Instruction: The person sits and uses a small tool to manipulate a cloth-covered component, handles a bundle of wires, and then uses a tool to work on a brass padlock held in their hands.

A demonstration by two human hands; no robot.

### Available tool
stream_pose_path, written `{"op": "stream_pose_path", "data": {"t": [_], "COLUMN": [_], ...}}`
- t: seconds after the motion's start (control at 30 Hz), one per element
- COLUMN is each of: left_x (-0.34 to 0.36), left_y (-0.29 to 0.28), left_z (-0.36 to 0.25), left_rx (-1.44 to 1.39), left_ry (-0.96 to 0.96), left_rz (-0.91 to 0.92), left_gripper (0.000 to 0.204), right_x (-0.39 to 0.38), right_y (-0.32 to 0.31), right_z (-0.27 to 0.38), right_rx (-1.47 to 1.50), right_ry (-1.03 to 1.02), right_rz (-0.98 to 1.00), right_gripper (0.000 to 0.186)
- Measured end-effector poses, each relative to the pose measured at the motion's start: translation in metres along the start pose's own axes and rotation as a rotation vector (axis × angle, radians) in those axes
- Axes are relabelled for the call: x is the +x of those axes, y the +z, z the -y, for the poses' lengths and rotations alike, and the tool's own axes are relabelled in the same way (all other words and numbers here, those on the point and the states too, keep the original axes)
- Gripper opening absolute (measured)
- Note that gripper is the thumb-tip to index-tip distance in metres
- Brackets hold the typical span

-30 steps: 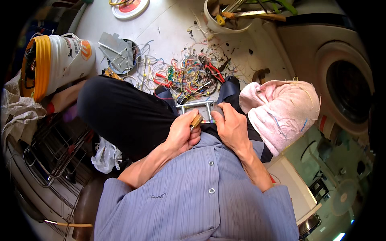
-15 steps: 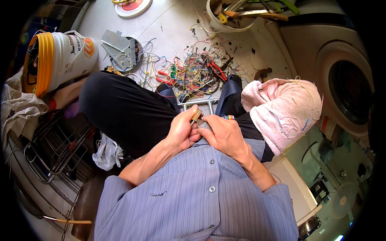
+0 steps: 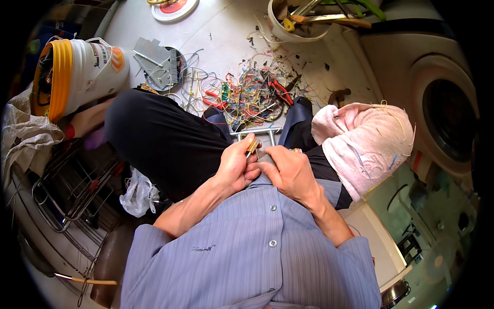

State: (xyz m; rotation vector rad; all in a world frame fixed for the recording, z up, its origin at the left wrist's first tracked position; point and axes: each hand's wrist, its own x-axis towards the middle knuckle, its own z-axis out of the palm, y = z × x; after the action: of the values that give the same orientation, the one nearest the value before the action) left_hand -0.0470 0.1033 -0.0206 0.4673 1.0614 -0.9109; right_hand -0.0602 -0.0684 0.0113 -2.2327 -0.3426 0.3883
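Note:
Close together in front of my shirt are both hands. My left hand [image 3: 235, 167] is closed, pinching a small gold-coloured metal piece [image 3: 252, 147] between thumb and fingers. The right hand [image 3: 291, 172] is curled, its fingertips touching or very near the left fingers. A small colour-striped end [image 3: 297, 150] shows behind the right knuckles; the rest of what this hand grips is hidden. Beyond my hands, a tangled heap of cut wires [image 3: 252, 95] lies on the floor, with red-handled pliers [image 3: 280, 91] on its right side.
A white bucket with a yellow rim [image 3: 87, 77] stands at left. A round tray with metal plates [image 3: 163, 67] is beside the wires. A tub of tools [image 3: 298, 31] sits at the far right, near a washing machine [image 3: 442, 103]. A pink towel [image 3: 363, 144] covers my right knee.
My right hand has turned slightly, and less of the striped end shows behind it. The gold-coloured piece in my left hand shows more plainly. The whole view has shifted a little.

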Motion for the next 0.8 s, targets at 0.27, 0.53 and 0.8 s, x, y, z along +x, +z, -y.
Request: {"op": "stream_pose_path", "data": {"t": [0.27, 0.53, 0.8], "left_x": [-0.001, 0.002, 0.002], "left_y": [0.002, -0.003, -0.002], "left_z": [0.003, 0.004, 0.0], "left_rx": [0.082, 0.075, 0.024], "left_ry": [0.022, 0.028, -0.004], "left_rz": [-0.013, 0.134, 0.112], "left_gripper": [0.031, 0.036, 0.033], "right_x": [0.0, 0.005, 0.001], "right_y": [0.002, -0.004, 0.0], "right_z": [0.0, -0.015, -0.009], "right_rx": [-0.006, -0.089, 0.454], "right_ry": [-0.043, 0.153, 0.268], "right_rz": [0.021, -0.106, -0.031], "right_gripper": [0.025, 0.018, 0.021]}}
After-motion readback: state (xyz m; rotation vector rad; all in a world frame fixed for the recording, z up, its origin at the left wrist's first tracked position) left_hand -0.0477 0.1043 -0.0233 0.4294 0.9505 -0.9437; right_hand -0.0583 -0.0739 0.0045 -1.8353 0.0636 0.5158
